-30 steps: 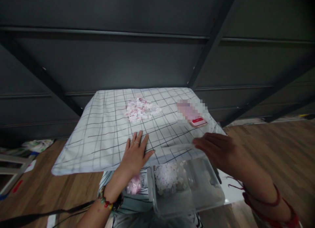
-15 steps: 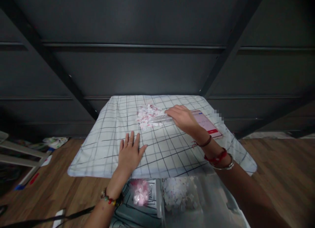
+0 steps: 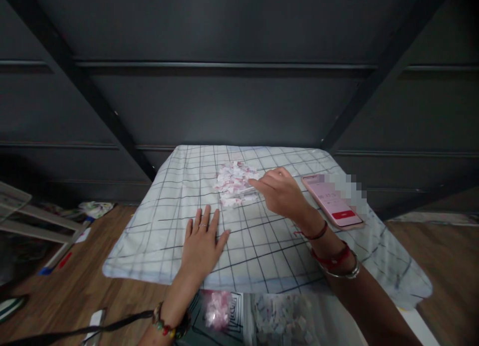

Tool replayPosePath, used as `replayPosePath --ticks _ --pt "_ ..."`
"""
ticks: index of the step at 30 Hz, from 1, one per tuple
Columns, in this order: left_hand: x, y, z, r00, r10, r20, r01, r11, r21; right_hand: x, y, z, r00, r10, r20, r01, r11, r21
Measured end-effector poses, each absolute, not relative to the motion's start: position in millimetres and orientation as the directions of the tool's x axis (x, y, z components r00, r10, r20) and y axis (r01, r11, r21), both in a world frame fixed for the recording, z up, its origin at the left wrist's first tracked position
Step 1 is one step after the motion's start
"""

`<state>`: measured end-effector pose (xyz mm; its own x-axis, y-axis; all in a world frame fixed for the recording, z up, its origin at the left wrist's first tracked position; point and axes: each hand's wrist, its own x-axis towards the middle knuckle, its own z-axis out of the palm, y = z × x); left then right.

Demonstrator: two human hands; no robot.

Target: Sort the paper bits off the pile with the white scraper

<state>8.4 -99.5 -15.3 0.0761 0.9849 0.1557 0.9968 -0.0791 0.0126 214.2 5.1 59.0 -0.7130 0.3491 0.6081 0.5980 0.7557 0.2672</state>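
Observation:
A loose pile of white and pink paper scraps [image 3: 232,179] lies on the checked cloth [image 3: 149,226] of a small table. My right hand [image 3: 282,192] is closed at the pile's right side, its index finger pointing left over the scraps. A thin, translucent plastic piece [image 3: 246,191] juts from under that finger into the pile; its end in the hand is hidden. Nearer to me, my left hand [image 3: 204,244] lies flat on the cloth with the fingers spread, holding nothing.
A pink-edged phone [image 3: 333,202] lies on the cloth at right. Below the near table edge, a bundle of pink pieces [image 3: 218,310] sits beside a clear container [image 3: 322,311] with a bag of paper scraps [image 3: 280,316]. A dark panelled wall [image 3: 224,106] stands behind the table.
My right hand has turned and come down lower at the pile, the plastic piece now lying flatter among the scraps. The view has shifted slightly; my left hand stays flat.

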Motion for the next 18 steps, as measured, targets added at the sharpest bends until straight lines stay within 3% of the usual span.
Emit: replayPosePath --ticks 5,9,18 --pt "9 -97 -16 0.079 0.985 0.155 0.997 -0.082 0.013 226 3 65 -0.73 0.281 0.623 0.516 0.825 0.233" --pt "9 -97 -16 0.086 0.984 0.154 0.996 -0.089 0.013 235 5 65 -0.696 0.287 0.658 0.512 0.841 0.174" --pt "9 -98 -15 0.07 0.987 0.141 0.997 -0.072 0.01 238 4 62 -0.699 0.271 0.662 0.498 0.849 0.179"
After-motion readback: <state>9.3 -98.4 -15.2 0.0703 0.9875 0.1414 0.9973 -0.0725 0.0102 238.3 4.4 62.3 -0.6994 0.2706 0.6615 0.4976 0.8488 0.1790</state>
